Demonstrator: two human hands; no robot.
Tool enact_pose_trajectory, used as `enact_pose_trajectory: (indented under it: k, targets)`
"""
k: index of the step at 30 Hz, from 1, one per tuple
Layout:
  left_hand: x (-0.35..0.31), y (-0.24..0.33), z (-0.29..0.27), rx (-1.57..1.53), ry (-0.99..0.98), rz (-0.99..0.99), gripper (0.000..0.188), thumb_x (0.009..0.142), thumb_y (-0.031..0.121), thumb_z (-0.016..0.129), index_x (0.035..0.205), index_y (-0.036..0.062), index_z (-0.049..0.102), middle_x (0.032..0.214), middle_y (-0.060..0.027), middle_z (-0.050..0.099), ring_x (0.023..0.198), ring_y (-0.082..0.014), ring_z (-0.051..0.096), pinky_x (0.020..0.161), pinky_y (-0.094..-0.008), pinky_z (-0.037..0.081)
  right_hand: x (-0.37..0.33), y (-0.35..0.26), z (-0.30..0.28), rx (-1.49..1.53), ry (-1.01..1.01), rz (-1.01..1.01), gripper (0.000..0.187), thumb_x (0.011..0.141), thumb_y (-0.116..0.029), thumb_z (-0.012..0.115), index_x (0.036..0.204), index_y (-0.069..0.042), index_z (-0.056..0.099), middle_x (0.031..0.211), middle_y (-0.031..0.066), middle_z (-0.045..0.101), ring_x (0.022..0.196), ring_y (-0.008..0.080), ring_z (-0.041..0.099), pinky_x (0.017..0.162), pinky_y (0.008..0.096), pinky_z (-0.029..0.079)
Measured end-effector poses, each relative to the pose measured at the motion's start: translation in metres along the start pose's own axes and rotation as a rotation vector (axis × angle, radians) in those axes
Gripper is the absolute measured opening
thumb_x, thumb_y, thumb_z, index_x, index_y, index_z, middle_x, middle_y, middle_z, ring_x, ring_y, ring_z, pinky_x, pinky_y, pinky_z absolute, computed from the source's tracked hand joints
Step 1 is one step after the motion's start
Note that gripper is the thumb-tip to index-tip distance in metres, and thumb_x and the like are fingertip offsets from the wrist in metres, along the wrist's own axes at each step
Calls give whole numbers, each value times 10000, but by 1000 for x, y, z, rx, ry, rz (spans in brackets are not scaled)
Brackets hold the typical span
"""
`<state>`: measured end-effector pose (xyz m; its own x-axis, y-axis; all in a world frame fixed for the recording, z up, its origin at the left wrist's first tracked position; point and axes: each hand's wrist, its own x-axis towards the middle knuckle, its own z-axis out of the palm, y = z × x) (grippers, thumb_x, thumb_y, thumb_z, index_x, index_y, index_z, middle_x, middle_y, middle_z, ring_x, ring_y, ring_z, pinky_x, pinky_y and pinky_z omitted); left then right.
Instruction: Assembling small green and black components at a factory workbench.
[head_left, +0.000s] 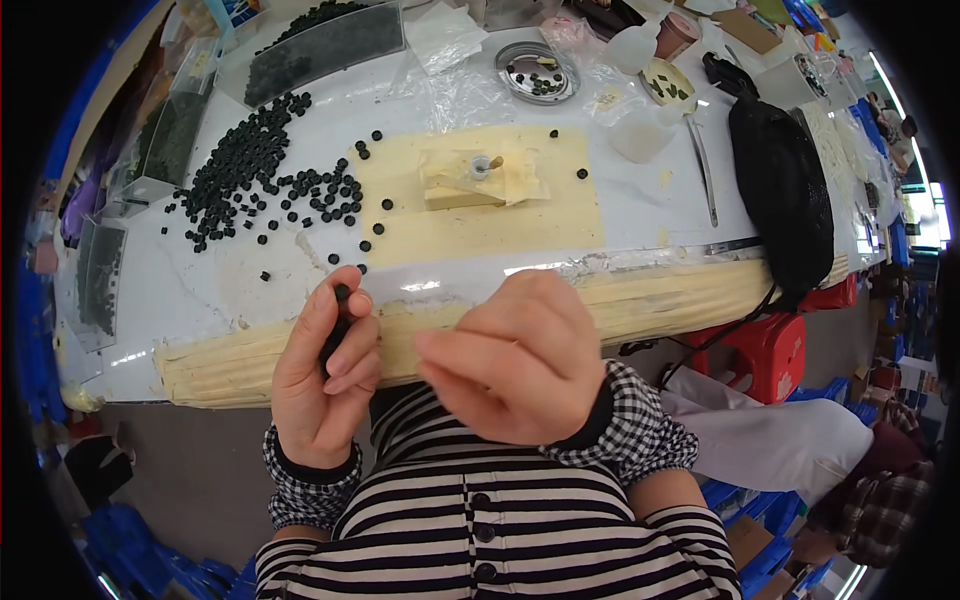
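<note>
My left hand (325, 375) is closed in front of the table edge, a small black round piece (342, 292) pinched between thumb and forefinger. Something dark, seemingly more such pieces, shows under its curled fingers. To its right, my right hand (525, 365) is also closed, its fingertips pressed together; whatever they hold, if anything, is hidden. Beyond both hands stands a small block wrapped in cream tape (465, 190), with a clear round fitting (480, 166) on top. A big heap of black round pieces (240, 150) spreads over the table's left side, with strays around the block.
Clear bins of black parts (325, 55) line the back left. A round clear dish (537, 72) holds a few pieces. Tweezers (703, 170) and a black pouch (780, 190) lie at right. Padded tape (640, 305) covers the front edge. Another person's leg (770, 430) and a red stool (770, 360) are at right.
</note>
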<state>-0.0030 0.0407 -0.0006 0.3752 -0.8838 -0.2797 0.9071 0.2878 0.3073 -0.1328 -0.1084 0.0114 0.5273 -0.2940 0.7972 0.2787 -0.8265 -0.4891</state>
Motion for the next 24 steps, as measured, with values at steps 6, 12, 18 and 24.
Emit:
enact_pose_trajectory:
  k: [6,12,18,24]
  targets:
    - [-16,12,-2,33,46,122,304,1011,126,425,1294,34,485,1052,-83,572,551,-32,337,430,-149,301,19,20,-70,-105,471,222,107,865,-7,615,952,55,625,868,107,645,726,143,556,668,266,447]
    - [-19,13,-4,-8,-52,133,264,1021,155,410,1235,33,505,995,-62,535,540,-46,329,430,-166,295,8,17,-138,-232,724,129,195,982,-87,483,1034,62,599,846,109,629,725,133,535,709,279,457]
    - [-25,7,3,-20,-35,132,216,1029,185,402,1129,35,521,912,-43,492,534,-55,328,421,-180,289,-11,-6,-181,-273,788,95,252,999,-127,459,1066,87,574,777,115,588,723,169,537,739,318,459]
    - [-31,2,-2,-14,-42,153,260,1026,174,412,1216,22,506,931,-41,500,537,-50,317,426,-177,287,-10,-19,-190,-313,789,31,246,991,-110,463,1054,97,579,719,104,570,691,171,523,724,341,449]
